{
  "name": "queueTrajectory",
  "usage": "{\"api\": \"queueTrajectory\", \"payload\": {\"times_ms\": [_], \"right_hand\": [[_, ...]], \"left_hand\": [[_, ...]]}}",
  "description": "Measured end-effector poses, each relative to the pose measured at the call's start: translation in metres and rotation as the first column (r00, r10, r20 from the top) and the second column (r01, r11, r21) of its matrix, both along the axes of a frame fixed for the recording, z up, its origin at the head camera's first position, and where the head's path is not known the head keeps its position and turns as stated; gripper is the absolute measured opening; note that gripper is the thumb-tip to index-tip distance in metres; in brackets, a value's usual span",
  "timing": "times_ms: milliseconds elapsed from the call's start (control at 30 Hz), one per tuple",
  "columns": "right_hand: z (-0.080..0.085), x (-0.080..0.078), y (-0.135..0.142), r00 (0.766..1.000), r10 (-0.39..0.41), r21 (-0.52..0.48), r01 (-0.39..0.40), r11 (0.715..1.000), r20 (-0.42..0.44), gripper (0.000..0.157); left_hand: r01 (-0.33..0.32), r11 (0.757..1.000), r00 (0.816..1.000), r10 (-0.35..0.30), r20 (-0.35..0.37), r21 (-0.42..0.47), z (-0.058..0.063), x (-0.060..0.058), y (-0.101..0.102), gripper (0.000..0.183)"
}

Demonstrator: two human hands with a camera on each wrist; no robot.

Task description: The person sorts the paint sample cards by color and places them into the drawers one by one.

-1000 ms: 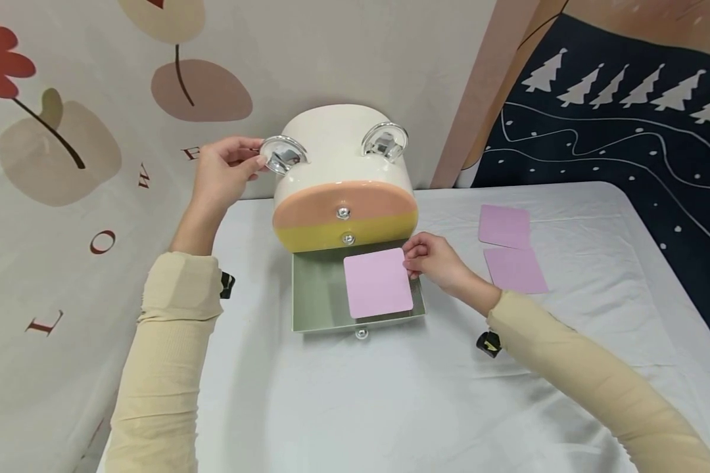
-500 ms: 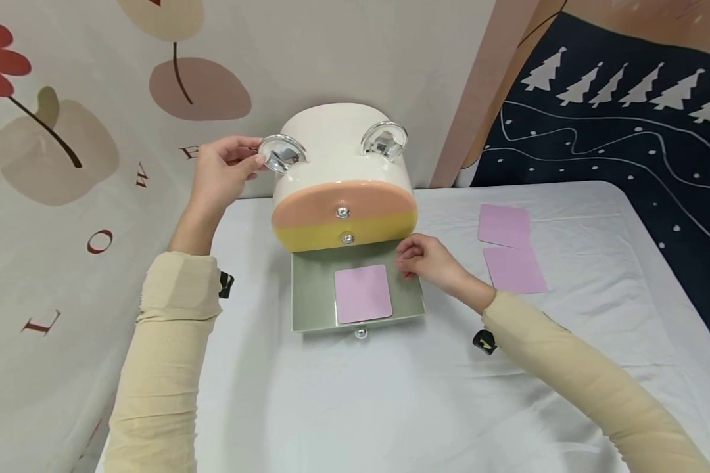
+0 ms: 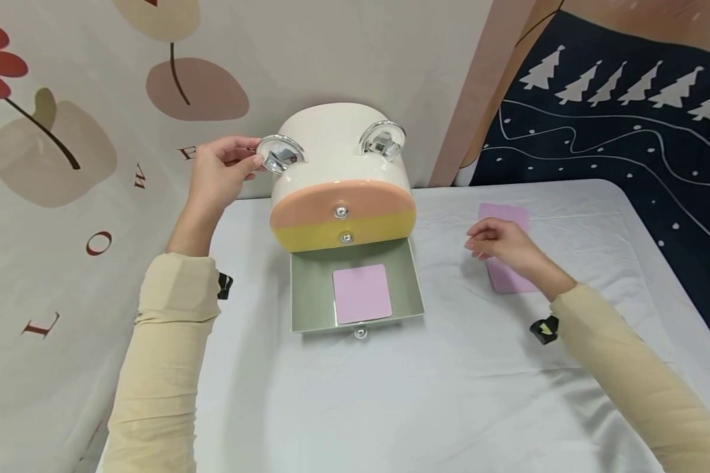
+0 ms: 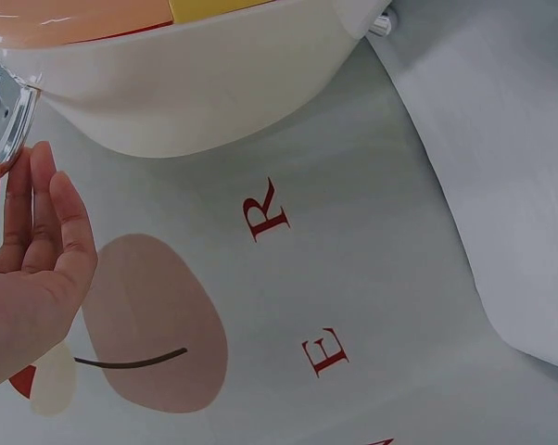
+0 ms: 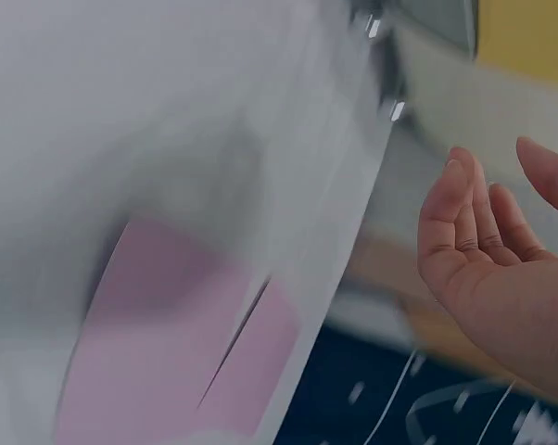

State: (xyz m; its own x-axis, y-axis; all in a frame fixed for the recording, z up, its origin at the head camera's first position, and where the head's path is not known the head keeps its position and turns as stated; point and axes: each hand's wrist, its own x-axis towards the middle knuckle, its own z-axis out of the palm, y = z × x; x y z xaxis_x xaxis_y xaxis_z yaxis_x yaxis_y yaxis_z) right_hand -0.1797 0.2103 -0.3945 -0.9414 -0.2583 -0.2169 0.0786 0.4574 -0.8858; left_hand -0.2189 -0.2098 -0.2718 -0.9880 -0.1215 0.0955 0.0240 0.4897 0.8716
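Observation:
A small white drawer cabinet (image 3: 325,131) stands against the wall, with two silver ears on top. My left hand (image 3: 219,171) pinches the rim of its left silver ear (image 3: 283,155) between thumb and fingers. The green bottom drawer (image 3: 307,289) is pulled out, and one pink square card (image 3: 363,294) lies flat in it, near the front. To the right, my right hand (image 3: 503,246) hovers over two more pink cards on the table, a far card (image 3: 499,211) and a near card (image 3: 511,280). It holds nothing; its fingers are loosely bent in the right wrist view. The hand partly covers both cards.
Above the green drawer, the orange drawer (image 3: 313,210) and the yellow drawer (image 3: 307,239) are closed, each with a silver knob. A white cloth (image 3: 390,407) covers the table. Patterned fabric (image 3: 118,39) hangs behind, and a dark tree-print cloth (image 3: 597,125) hangs at right.
My right hand let go of a pink card, which dropped into the green drawer, then moved right to above the cards on the table. The left hand stays on the ear.

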Motion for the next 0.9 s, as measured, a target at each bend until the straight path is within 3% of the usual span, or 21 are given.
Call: {"api": "queueTrajectory", "payload": {"times_ms": [233,433,700,900], "right_hand": [[-0.018,-0.001,0.060,0.994,-0.110,0.125,0.112,0.986,-0.021,0.039],[-0.036,0.002,0.095,0.986,-0.167,0.226,0.166,0.960,-0.013,0.046],[-0.067,-0.003,0.116,0.972,-0.226,0.308,0.195,0.931,0.066,0.059],[-0.075,-0.006,0.109,0.975,-0.217,0.311,0.190,0.931,0.055,0.062]], "left_hand": [[0.002,1.000,1.000,-0.002,0.003,0.005,-0.001,0.001,0.000,0.024],[0.001,1.000,1.000,-0.001,-0.002,-0.007,-0.001,0.000,0.000,0.025],[-0.001,1.000,1.000,0.000,0.013,0.003,-0.001,0.000,0.000,0.025],[-0.003,1.000,1.000,0.002,0.018,0.013,0.000,-0.001,0.000,0.025]]}}
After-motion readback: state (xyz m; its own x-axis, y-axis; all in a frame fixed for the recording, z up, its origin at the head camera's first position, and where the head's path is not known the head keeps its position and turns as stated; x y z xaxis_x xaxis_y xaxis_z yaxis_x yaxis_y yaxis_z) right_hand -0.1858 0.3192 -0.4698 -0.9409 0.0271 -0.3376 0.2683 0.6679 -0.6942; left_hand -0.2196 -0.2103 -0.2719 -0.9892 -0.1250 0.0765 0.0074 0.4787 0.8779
